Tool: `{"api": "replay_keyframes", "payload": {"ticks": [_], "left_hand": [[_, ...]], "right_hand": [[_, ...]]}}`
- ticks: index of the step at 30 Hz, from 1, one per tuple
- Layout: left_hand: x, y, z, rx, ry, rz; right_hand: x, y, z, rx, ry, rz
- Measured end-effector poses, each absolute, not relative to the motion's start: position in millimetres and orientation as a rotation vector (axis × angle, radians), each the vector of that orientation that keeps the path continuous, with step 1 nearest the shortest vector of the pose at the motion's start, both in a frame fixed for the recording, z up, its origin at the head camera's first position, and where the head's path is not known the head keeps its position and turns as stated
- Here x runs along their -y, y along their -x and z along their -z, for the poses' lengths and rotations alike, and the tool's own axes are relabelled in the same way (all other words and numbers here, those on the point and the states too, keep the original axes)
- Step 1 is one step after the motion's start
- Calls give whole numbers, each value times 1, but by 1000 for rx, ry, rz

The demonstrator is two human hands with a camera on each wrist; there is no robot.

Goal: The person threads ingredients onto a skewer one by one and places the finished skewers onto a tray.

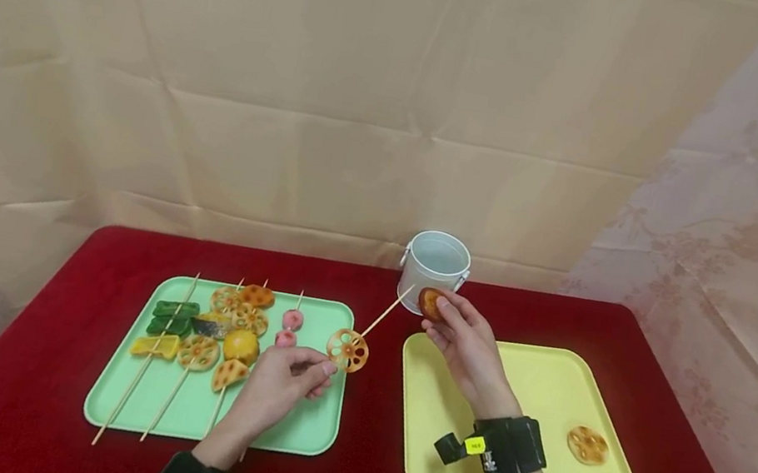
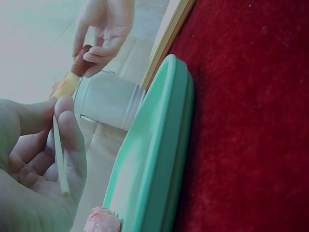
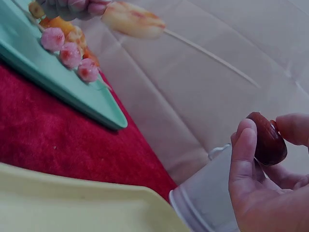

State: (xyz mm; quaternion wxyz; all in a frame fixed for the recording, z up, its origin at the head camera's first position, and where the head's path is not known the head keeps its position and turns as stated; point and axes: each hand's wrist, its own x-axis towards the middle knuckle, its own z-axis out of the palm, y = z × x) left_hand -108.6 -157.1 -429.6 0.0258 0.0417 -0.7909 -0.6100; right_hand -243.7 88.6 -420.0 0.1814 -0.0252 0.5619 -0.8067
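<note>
My left hand (image 1: 286, 385) pinches a wooden skewer (image 1: 386, 314) between thumb and fingers. Threaded on it, just past the fingertips, is a lotus root slice (image 1: 347, 350); the skewer's bare tip slants up to the right. In the left wrist view the blunt end of the skewer (image 2: 61, 166) lies across the fingers. My right hand (image 1: 468, 354) holds a brown, rounded food slice (image 3: 268, 139) between thumb and fingers, close to the skewer's tip and apart from it in the right wrist view. Its face is lighter brown in the head view.
A green tray (image 1: 312, 440) on the left bears several loaded skewers, among them one with pink balls (image 3: 70, 54). On the right, a yellow tray (image 1: 418, 467) carries another lotus root slice (image 1: 587, 446). Behind them stands a white bucket (image 1: 437, 259) on the red cloth (image 1: 356, 469).
</note>
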Motion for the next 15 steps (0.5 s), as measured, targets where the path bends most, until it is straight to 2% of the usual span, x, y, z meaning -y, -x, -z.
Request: {"api": "replay_keyframes", "payload": {"ticks": [15], "left_hand": [[155,109,434,2577,6,1813]], "right_hand": [[-90,246,427,-1567,91,2304]]}}
